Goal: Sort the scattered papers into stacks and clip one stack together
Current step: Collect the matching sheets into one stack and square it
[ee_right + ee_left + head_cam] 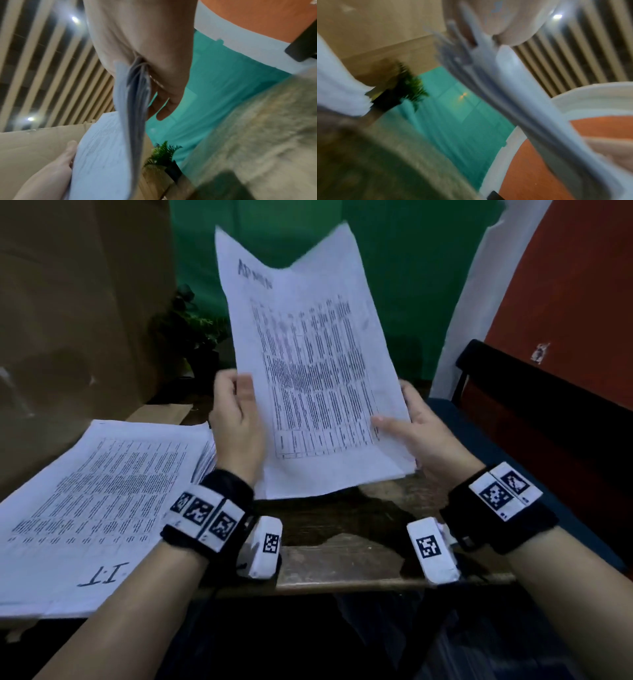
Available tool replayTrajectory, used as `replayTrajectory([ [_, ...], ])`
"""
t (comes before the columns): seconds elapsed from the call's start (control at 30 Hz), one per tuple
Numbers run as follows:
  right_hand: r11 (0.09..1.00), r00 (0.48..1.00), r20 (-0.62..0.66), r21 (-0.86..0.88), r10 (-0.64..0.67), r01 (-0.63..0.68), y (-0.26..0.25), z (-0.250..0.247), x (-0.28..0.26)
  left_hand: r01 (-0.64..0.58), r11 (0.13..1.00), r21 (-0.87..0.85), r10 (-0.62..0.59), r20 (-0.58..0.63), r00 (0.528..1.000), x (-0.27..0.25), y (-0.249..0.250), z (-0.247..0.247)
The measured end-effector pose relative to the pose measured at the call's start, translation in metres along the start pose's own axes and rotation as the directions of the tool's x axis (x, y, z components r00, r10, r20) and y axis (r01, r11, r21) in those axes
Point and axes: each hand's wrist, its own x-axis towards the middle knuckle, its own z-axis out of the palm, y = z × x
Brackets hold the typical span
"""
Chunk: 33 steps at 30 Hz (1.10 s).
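Note:
Both hands hold up a sheaf of printed papers (315,364) with a handwritten heading, tilted upright above the wooden table (342,570). My left hand (236,419) grips its left edge, and my right hand (414,429) grips the lower right edge with the thumb across the front sheet. The sheaf's edges (135,97) show several sheets pinched between my right thumb and fingers, and they fan out blurred in the left wrist view (488,75). A second stack (96,508), marked "I.T", lies flat on the table at the left. No clip is visible.
A small potted plant (191,330) stands at the table's far edge before a green backdrop. A brown board (68,302) rises at the left. A dark chair (534,412) stands at the right against an orange wall.

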Motion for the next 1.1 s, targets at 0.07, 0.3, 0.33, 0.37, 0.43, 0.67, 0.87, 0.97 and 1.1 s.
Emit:
replayTrajectory([
  [0.07,0.994,0.994,-0.022,-0.009,-0.107,0.107,-0.014,0.004,0.002,-0.136,0.991,-0.013,0.135,-0.042,0.990,0.008,0.015,0.002],
  [0.3,0.977,0.967,-0.145,-0.072,-0.208,0.200,-0.014,0.026,0.013,-0.234,0.972,0.003,0.234,0.004,0.972,0.022,0.012,0.013],
  [0.33,0.973,0.959,-0.166,-0.042,-0.231,0.227,-0.017,0.030,0.013,-0.269,0.963,-0.019,0.269,0.003,0.963,0.022,0.018,0.015],
  [0.37,0.963,0.947,-0.180,0.000,-0.266,0.271,-0.023,0.031,0.013,-0.318,0.947,-0.047,0.318,-0.009,0.948,0.024,0.025,0.016],
  [0.43,0.934,0.917,-0.215,0.052,-0.336,0.354,-0.042,0.030,0.012,-0.433,0.894,-0.112,0.428,-0.072,0.901,0.030,0.045,0.016],
  [0.67,0.981,0.967,0.194,0.065,0.166,-0.181,-0.001,0.021,0.016,0.333,0.943,-0.006,-0.293,0.456,0.840,0.050,-0.002,0.002],
  [0.87,0.991,0.982,-0.138,0.060,0.126,-0.119,0.019,0.039,0.031,0.381,0.913,0.147,-0.404,0.459,0.791,0.057,-0.028,-0.003],
  [0.97,0.995,0.979,-0.179,0.033,0.101,-0.096,0.020,0.056,0.038,0.361,0.886,0.292,-0.446,0.315,0.838,0.088,-0.031,-0.027],
  [1.1,0.981,0.979,-0.126,0.136,0.158,-0.141,0.033,0.102,0.048,0.372,0.827,0.421,-0.483,0.195,0.854,0.142,-0.024,-0.091],
])
